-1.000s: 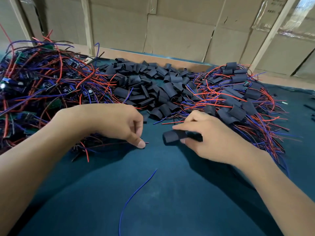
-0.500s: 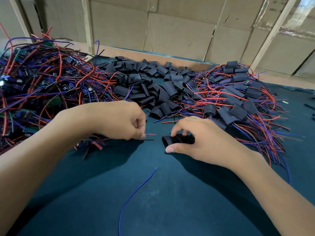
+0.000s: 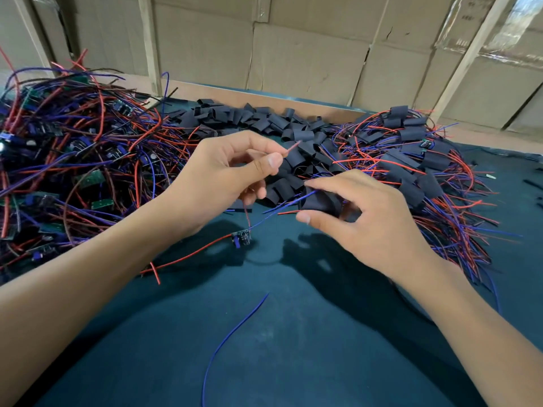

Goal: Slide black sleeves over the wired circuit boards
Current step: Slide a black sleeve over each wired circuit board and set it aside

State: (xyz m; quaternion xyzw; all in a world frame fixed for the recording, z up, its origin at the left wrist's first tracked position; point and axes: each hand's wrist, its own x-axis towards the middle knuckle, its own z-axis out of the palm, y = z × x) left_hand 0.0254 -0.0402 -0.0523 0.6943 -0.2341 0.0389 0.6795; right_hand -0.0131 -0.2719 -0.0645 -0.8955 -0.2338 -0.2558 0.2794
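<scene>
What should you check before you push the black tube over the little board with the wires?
1. Left hand pinches the red wire: ok.
2. Right hand holds the black sleeve: ok.
3. Sleeve mouth open: cannot tell.
4. Blue wire threaded into the sleeve: cannot tell.
5. Circuit board hangs free of the left pile: ok.
6. Board inside sleeve: not ok, not yet.

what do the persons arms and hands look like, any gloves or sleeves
Both are bare. The left hand and right hand wear no gloves, rings or watch, and no sleeve shows on either forearm as far as the picture's edge. Fingernails are short and unpainted.
</scene>
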